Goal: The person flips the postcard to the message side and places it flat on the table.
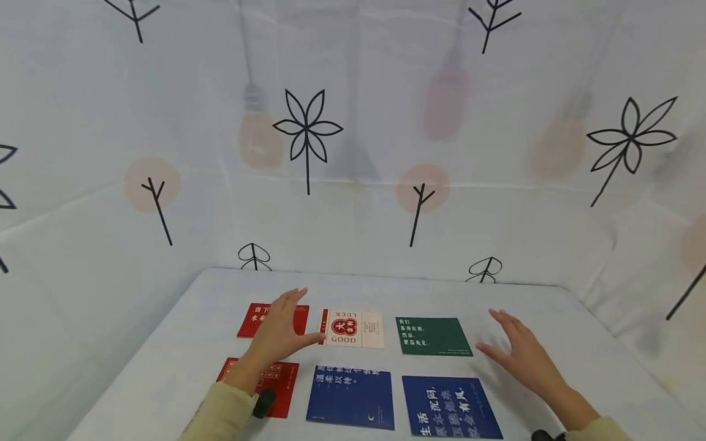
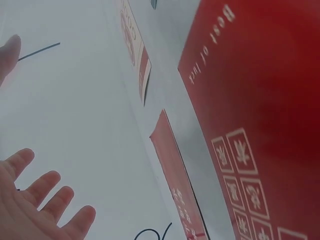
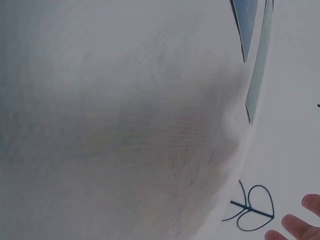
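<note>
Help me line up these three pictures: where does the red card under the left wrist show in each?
Head: red card, bottom left, partly under the left wrist.
Left wrist: fills the right side.
Right wrist: not in it.
Shared landmark: the white tablecloth, in every view.

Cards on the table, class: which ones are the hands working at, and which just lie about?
In hand:
- left hand, open, over the far red card
- LUCK GOOD card, at its thumb
- right hand, open, beside the green card

Lying about:
- near red card
- two blue cards
- table
</note>
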Motion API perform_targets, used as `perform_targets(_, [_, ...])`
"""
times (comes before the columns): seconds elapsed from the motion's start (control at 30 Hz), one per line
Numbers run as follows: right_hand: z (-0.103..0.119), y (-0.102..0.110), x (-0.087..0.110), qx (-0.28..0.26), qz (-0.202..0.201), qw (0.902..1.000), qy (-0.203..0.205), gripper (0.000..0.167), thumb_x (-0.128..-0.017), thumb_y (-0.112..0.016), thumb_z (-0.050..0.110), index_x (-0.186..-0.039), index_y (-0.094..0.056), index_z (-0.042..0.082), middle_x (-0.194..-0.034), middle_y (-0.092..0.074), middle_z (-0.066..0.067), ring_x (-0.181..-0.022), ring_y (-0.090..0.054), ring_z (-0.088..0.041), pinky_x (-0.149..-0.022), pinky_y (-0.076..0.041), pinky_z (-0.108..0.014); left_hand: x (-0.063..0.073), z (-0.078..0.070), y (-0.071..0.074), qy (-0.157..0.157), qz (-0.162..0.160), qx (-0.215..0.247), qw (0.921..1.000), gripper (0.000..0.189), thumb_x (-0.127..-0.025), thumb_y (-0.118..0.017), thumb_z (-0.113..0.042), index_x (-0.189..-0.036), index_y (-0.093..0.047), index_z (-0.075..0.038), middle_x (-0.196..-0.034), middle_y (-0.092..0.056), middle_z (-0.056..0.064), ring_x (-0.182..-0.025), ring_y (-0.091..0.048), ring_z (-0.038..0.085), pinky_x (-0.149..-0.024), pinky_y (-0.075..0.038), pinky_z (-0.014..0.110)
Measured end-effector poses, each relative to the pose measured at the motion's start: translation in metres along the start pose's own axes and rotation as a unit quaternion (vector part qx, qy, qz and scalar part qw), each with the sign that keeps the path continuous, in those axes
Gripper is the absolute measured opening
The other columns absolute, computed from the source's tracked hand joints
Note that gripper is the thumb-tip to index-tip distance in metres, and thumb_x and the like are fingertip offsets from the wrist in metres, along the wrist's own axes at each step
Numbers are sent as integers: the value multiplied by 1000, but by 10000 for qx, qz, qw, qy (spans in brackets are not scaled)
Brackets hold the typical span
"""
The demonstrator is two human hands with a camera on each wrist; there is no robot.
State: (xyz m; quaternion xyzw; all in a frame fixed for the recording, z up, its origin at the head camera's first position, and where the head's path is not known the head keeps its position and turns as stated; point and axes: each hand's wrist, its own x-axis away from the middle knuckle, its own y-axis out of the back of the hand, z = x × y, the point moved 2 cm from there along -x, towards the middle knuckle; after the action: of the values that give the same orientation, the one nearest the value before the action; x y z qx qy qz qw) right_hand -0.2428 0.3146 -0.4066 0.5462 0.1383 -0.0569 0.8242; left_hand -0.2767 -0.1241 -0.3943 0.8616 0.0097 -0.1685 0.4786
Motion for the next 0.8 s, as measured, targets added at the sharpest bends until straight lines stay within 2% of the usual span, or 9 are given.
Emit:
perform_targets(0.2, [3,-2,-2,-81,72,9999,-79,85,-80,-68,48,-140,-32,0,-138,-29,-34,-121,-29,-53,-90,-28,-69,-3,-6,-5,-27,14,78,10000,97,-64,-81,-47,-144,-34,-19,-145,-33,12,-131,-30,34,-92,-40,57])
perform_targets(0.4, [7,-3,-5,-204,-40,9997,98,81,-80,-70,41,-139,-34,-2,-137,-31,-33,-121,-31,-52,-92,-29,-67,-6,-14,-8,-42,15,315,9995,96,-64,-81,-46,-144,-35,-19,-144,-34,11,-131,-31,33,-93,-40,56])
perform_targets(0.8, [15,-11,-11,-378,3,9992,90,83,-79,-72,42,-139,-34,-2,-138,-31,-31,-123,-30,-50,-93,-29,-66,-10,-23,-20,-293,98,443,9985,95,-65,-80,-48,-142,-36,-15,-142,-36,11,-129,-34,31,-95,-39,53])
